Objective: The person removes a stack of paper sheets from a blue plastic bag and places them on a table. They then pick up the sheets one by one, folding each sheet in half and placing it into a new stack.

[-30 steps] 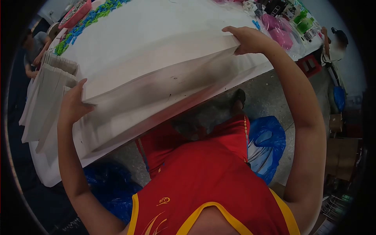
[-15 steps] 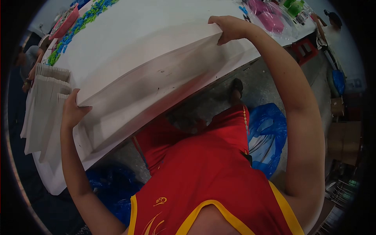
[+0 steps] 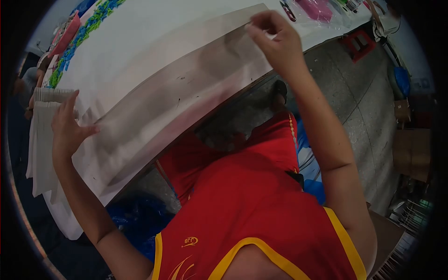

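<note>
A long, pale, see-through sheet [image 3: 196, 79] lies along the near side of the white table, with a fold or edge running lengthwise and a few dark specks on it. My left hand [image 3: 67, 128] is at its left end, thumb and fingers spread apart. At the far right end, my right hand [image 3: 280, 44] has thumb and fingertips pinched at the sheet's edge. Just beyond my left hand, a layered stack of white sheets [image 3: 44, 121] hangs over the table's left side.
Blue and green small pieces [image 3: 81, 46] lie in a band across the white table [image 3: 154, 28], beside a pink basket [image 3: 65, 35]. Pink items in clear plastic [image 3: 322, 11] sit at the right. A red stool [image 3: 359, 44], cartons [image 3: 410, 154] and other people are around.
The sheet's raised near edge has lowered and lies flatter. My left hand has moved left and opened off the edge. My right hand has turned, its fingers curling in.
</note>
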Action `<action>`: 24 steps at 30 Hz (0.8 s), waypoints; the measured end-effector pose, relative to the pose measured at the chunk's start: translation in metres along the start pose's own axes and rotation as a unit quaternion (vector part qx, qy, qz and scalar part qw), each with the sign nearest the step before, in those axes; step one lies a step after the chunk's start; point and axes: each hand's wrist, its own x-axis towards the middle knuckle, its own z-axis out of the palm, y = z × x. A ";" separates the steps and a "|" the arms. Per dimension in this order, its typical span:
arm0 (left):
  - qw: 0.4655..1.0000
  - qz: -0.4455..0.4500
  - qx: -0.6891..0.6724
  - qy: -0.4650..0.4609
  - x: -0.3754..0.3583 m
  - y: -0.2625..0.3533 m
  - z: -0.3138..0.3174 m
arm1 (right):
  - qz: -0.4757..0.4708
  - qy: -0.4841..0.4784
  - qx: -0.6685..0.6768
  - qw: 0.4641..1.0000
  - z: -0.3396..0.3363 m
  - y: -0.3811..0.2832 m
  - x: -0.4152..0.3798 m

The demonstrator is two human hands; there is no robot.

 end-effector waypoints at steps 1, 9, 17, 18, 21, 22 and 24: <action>0.999 0.033 -0.018 0.035 0.007 0.014 -0.002 | 0.173 -0.062 0.162 0.970 0.016 -0.007 -0.018; 0.940 0.293 -0.138 0.107 0.076 0.156 0.064 | 0.165 -0.051 -0.069 0.982 0.096 -0.044 -0.054; 0.950 0.262 -0.124 0.120 0.086 0.169 0.087 | 0.160 -0.023 -0.129 0.978 0.107 -0.052 -0.061; 0.946 0.268 -0.128 0.126 0.086 0.168 0.088 | 0.167 -0.022 -0.130 0.977 0.108 -0.053 -0.060; 0.957 0.243 -0.127 0.090 0.071 0.191 0.058 | 0.176 -0.019 -0.140 0.974 0.111 -0.052 -0.060; 0.968 0.213 -0.121 0.051 0.066 0.200 0.047 | 0.177 -0.017 -0.150 0.973 0.111 -0.052 -0.060; 0.969 0.209 -0.122 0.045 0.067 0.203 0.043 | 0.182 -0.022 -0.155 0.971 0.111 -0.051 -0.059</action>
